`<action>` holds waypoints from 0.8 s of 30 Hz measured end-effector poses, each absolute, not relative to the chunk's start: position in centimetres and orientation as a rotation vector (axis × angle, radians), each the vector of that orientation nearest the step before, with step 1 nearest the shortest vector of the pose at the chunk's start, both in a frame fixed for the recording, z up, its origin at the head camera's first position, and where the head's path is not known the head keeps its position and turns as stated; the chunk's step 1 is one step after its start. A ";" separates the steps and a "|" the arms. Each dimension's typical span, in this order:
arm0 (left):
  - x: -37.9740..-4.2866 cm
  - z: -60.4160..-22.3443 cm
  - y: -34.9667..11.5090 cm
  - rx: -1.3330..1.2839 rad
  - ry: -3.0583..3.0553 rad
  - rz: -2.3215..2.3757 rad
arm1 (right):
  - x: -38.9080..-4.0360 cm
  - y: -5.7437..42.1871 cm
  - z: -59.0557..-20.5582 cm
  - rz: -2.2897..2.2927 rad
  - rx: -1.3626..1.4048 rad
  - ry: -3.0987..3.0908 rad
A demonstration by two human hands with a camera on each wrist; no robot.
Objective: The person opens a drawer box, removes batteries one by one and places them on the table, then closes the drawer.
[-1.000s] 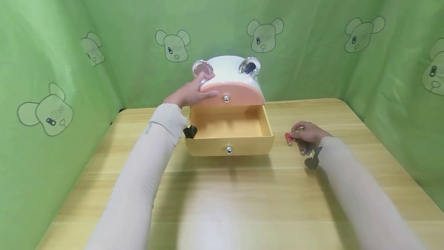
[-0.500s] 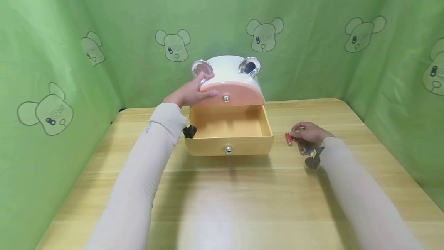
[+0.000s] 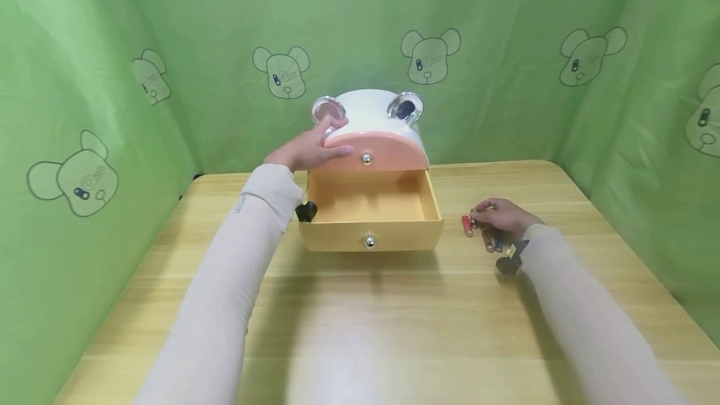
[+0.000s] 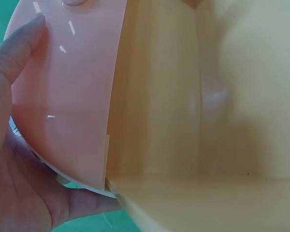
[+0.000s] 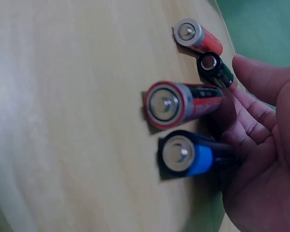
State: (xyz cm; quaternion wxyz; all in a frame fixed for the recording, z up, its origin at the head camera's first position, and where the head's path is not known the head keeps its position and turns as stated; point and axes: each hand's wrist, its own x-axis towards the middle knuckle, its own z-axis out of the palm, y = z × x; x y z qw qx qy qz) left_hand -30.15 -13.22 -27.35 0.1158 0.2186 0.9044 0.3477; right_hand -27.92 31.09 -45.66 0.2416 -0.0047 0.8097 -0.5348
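Note:
A small drawer box (image 3: 374, 111) with a white rounded top, two ear-like rings and a pink upper drawer front stands at the back of the table. Its yellow lower drawer (image 3: 371, 236) is pulled out, with nothing inside. My left hand (image 3: 306, 150) grips the box's left side, one digit on the pink front, others round the edge. On the right, my right hand (image 3: 503, 216) pinches the end of a dark green battery (image 5: 215, 70) between thumb and fingers. Beside it lie an orange-red battery (image 5: 203, 37), a red-and-black battery (image 5: 183, 104) and a blue-and-black battery (image 5: 195, 153).
The light wooden table (image 3: 360, 330) carries the box and batteries. Green curtains (image 3: 360, 17) printed with bear heads enclose it at the back and sides. A black clip-like piece (image 3: 306, 211) sits at the left cuff, another dark piece (image 3: 509, 261) at the right cuff.
My right hand has shifted very slightly, and the dark green battery at its fingertips shows a little more. The left hand, the box and the open drawer have stayed in place.

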 end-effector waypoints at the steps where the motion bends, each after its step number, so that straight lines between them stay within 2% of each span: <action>1: -30.2 -27.3 -13.2 0.642 2.649 1.017 | -27.8 31.0 -45.6 -1.467 -0.010 2.217; 17: -30.3 -27.5 -13.4 0.639 2.620 1.042 | -27.0 30.4 -45.7 -1.615 0.099 2.223; 24: -30.3 -27.9 -13.2 0.653 2.628 1.041 | -26.3 30.0 -44.8 -1.518 0.113 2.398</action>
